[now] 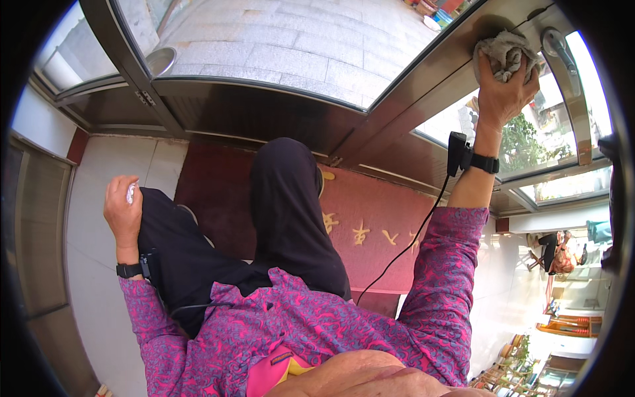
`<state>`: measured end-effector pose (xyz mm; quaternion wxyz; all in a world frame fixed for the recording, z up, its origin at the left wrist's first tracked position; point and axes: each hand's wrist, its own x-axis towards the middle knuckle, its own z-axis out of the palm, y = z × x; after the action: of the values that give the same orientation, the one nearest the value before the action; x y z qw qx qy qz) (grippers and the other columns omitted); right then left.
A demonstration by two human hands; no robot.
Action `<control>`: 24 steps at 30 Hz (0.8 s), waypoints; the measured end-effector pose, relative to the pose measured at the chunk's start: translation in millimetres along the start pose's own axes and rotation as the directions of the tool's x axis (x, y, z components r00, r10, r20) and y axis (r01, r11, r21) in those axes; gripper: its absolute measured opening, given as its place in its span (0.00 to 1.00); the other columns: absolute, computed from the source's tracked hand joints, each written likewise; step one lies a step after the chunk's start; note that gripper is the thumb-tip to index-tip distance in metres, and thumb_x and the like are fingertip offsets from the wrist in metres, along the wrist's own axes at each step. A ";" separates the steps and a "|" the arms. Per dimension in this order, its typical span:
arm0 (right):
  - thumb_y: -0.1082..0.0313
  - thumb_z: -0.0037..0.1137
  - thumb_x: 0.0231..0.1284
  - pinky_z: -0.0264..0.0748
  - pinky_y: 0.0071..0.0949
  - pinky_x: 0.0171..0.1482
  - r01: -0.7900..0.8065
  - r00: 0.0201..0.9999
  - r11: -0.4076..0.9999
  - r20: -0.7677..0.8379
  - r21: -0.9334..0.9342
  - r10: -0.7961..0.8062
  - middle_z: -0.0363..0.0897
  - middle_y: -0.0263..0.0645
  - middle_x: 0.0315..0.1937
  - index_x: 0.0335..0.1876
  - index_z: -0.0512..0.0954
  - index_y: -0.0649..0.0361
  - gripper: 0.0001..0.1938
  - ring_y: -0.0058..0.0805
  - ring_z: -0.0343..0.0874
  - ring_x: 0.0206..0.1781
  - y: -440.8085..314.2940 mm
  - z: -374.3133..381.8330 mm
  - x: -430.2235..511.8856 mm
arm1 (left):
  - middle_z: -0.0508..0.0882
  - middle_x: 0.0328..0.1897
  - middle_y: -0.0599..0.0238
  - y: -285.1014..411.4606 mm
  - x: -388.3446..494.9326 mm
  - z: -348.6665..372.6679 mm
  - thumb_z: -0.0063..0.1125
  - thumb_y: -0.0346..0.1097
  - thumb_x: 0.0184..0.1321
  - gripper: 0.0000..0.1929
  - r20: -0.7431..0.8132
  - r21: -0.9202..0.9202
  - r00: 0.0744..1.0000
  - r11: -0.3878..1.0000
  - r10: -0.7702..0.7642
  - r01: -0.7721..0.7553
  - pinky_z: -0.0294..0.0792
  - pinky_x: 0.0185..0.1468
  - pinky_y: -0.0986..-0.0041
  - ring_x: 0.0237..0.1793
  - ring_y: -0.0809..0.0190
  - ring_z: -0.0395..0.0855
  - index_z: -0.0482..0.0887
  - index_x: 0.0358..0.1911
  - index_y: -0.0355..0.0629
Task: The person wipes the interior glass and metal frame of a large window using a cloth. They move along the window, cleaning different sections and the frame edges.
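With spread fingers, my right hand (506, 97) grips a crumpled grey cloth (507, 55) and presses it against the brown metal door frame (446, 64), just beside a door handle with a lever (560, 49). At the left, my left hand (123, 206) is curled around a small white, crinkled item (131, 192) near my knee; most of that item is hidden by the fingers. Both wrists wear black straps with small devices, and a cable runs from the right one.
Glass panes in the door frames show grey paving (297, 44) outside. A red mat (372, 223) with yellow characters lies on the tiled floor. A metal bowl (161, 61) is behind the glass. At the far right, another person (563, 255) sits near wooden furniture and plants.
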<state>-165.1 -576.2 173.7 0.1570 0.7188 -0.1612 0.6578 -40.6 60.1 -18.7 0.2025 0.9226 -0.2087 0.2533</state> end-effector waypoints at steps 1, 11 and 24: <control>0.48 0.74 0.44 0.72 0.49 0.63 -0.024 1.000 1.000 0.014 0.016 0.023 0.69 0.51 0.63 0.58 0.83 0.51 0.32 0.53 0.71 0.65 -0.7 0.1 -3.3 | 0.83 0.43 0.63 -0.4 0.2 -0.2 0.61 0.28 0.58 0.08 0.005 0.018 1.000 1.000 0.005 -0.005 0.74 0.50 0.63 0.46 0.52 0.82 0.86 0.40 0.45; 0.60 0.70 0.42 0.78 0.46 0.56 -0.045 0.930 0.997 0.362 -0.059 0.064 0.70 0.47 0.58 0.56 0.83 0.52 0.28 0.52 0.73 0.61 -22.2 -18.9 -135.8 | 0.83 0.43 0.62 -4.0 -1.1 1.2 0.61 0.28 0.58 0.07 -0.011 0.015 1.000 1.000 0.004 -0.004 0.74 0.50 0.63 0.47 0.52 0.82 0.86 0.40 0.45; 0.54 0.70 0.47 0.78 0.42 0.55 0.152 0.980 0.972 0.153 -0.178 -0.125 0.72 0.45 0.58 0.57 0.84 0.44 0.26 0.49 0.75 0.60 7.4 -23.6 -9.3 | 0.83 0.44 0.62 0.7 0.5 -0.7 0.61 0.28 0.58 0.07 -0.016 0.018 1.000 1.000 0.008 -0.008 0.74 0.51 0.63 0.47 0.51 0.82 0.86 0.40 0.44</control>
<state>-190.2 -572.2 166.5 0.2584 0.7547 -0.1830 0.5745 -40.7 59.7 -17.8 0.1947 0.9216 -0.2086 0.2632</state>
